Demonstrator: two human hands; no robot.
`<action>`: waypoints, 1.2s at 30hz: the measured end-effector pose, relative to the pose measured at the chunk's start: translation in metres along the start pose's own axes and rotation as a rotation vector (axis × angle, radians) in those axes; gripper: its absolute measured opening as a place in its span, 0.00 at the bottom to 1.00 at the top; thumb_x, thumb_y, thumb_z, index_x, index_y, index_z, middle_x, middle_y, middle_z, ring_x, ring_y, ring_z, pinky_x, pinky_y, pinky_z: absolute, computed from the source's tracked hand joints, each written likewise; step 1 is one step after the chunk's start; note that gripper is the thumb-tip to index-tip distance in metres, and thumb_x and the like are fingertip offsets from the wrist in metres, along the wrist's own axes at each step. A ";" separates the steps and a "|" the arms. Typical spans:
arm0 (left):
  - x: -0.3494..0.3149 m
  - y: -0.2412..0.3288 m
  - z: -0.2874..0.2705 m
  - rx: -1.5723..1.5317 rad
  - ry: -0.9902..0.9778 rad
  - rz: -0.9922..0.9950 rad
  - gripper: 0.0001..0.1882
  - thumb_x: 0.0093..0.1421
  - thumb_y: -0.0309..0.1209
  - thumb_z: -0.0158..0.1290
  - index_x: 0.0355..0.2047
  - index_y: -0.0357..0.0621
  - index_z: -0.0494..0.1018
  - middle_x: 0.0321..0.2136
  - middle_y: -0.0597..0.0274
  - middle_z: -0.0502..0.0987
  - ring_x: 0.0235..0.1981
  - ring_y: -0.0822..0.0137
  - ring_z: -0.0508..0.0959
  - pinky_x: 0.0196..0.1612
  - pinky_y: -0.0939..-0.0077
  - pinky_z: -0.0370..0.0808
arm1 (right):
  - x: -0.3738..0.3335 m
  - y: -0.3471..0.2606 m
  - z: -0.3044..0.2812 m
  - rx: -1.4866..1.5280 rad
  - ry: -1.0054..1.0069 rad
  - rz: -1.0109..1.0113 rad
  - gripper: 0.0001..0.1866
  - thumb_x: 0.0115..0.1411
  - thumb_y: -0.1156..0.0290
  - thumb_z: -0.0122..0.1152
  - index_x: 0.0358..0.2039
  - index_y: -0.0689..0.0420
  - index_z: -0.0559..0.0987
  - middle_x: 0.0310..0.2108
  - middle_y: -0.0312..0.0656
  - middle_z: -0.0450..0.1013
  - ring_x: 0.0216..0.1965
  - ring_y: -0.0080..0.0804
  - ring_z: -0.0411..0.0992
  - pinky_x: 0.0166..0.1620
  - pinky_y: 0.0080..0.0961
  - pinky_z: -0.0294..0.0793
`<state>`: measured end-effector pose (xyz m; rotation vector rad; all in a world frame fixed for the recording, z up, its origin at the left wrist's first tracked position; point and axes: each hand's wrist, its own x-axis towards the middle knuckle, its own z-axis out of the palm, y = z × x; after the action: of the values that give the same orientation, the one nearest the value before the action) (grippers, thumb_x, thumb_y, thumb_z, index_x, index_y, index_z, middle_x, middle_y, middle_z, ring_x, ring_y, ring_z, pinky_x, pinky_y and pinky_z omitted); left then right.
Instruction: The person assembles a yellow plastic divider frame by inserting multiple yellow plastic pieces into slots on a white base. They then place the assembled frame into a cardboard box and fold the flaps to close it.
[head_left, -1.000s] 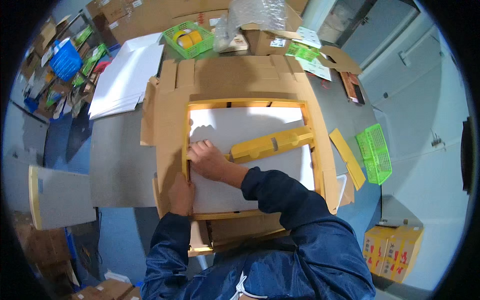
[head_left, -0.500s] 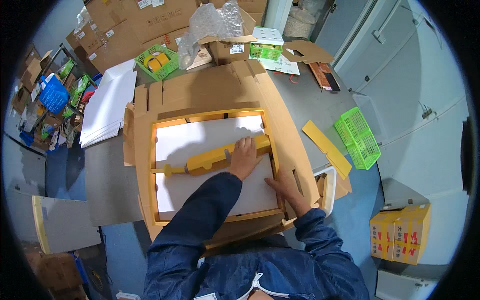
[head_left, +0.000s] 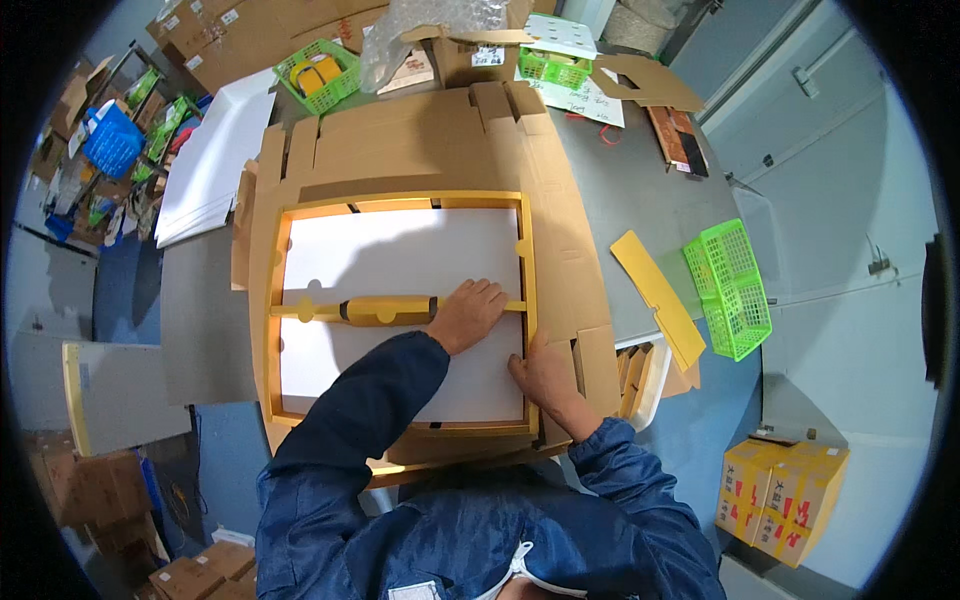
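Observation:
A shallow yellow tray-like box (head_left: 271, 355) with a white bottom (head_left: 400, 375) lies on brown cardboard in front of me. Across its middle, from the left wall to the right, runs a yellow cardboard divider (head_left: 385, 311) with dark slots and small rounded tabs. My left hand (head_left: 468, 316) is closed over the divider's right half, knuckles up, fingertips partly hidden. At the box's right wall my right hand (head_left: 552, 376) is closed on the rim, its thumb on the inner side and its fingers mostly out of sight.
Right of the box lie a yellow cardboard strip (head_left: 657, 299), a green basket (head_left: 727, 290) and a white bin (head_left: 657, 383) of cardboard pieces. White sheets (head_left: 215, 165) are stacked at left. Behind stand a green basket (head_left: 340, 98) with tape and an open carton (head_left: 478, 68).
The divider has turned from slanted and tipped, broad face showing, to nearly straight and upright across the box. My left hand has moved with it; the right stays at the right wall.

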<state>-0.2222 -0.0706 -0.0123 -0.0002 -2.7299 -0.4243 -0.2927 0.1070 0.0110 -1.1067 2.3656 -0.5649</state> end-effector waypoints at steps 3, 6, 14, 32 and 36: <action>0.005 -0.003 0.002 0.000 -0.025 0.000 0.04 0.51 0.27 0.52 0.26 0.42 0.69 0.27 0.57 0.70 0.32 0.57 0.71 0.38 0.66 0.69 | 0.006 -0.003 -0.006 -0.051 0.038 -0.079 0.22 0.52 0.66 0.59 0.38 0.68 0.62 0.25 0.63 0.70 0.28 0.58 0.72 0.32 0.46 0.72; 0.008 0.000 0.008 -0.025 -0.032 0.032 0.04 0.50 0.27 0.52 0.26 0.42 0.69 0.27 0.58 0.70 0.33 0.57 0.72 0.38 0.66 0.69 | 0.009 0.019 0.004 -0.194 0.210 -0.272 0.23 0.50 0.65 0.60 0.37 0.69 0.63 0.23 0.61 0.71 0.26 0.57 0.72 0.29 0.45 0.72; 0.031 0.001 0.027 0.019 -0.038 -0.067 0.05 0.53 0.30 0.48 0.26 0.43 0.70 0.29 0.58 0.72 0.36 0.59 0.72 0.40 0.66 0.69 | 0.033 0.036 -0.014 -0.117 0.001 -0.133 0.28 0.51 0.64 0.59 0.46 0.69 0.63 0.31 0.64 0.71 0.32 0.62 0.72 0.37 0.49 0.72; 0.008 -0.007 -0.044 0.134 0.391 -0.320 0.31 0.46 0.30 0.60 0.51 0.31 0.65 0.49 0.41 0.67 0.55 0.47 0.65 0.58 0.54 0.60 | 0.118 0.040 -0.054 -0.206 0.130 -0.478 0.40 0.48 0.61 0.66 0.57 0.65 0.60 0.51 0.61 0.64 0.54 0.56 0.62 0.54 0.41 0.64; -0.100 -0.002 -0.137 0.237 0.347 -0.727 0.31 0.52 0.32 0.57 0.55 0.38 0.61 0.55 0.44 0.62 0.58 0.46 0.60 0.62 0.55 0.55 | 0.097 0.012 -0.076 -0.034 0.158 -0.521 0.38 0.52 0.67 0.63 0.59 0.64 0.58 0.61 0.59 0.54 0.61 0.56 0.53 0.62 0.41 0.54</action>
<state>-0.0791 -0.1068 0.0715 1.0435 -2.3349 -0.2473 -0.3978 0.0506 0.0428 -1.7693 2.2117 -0.8132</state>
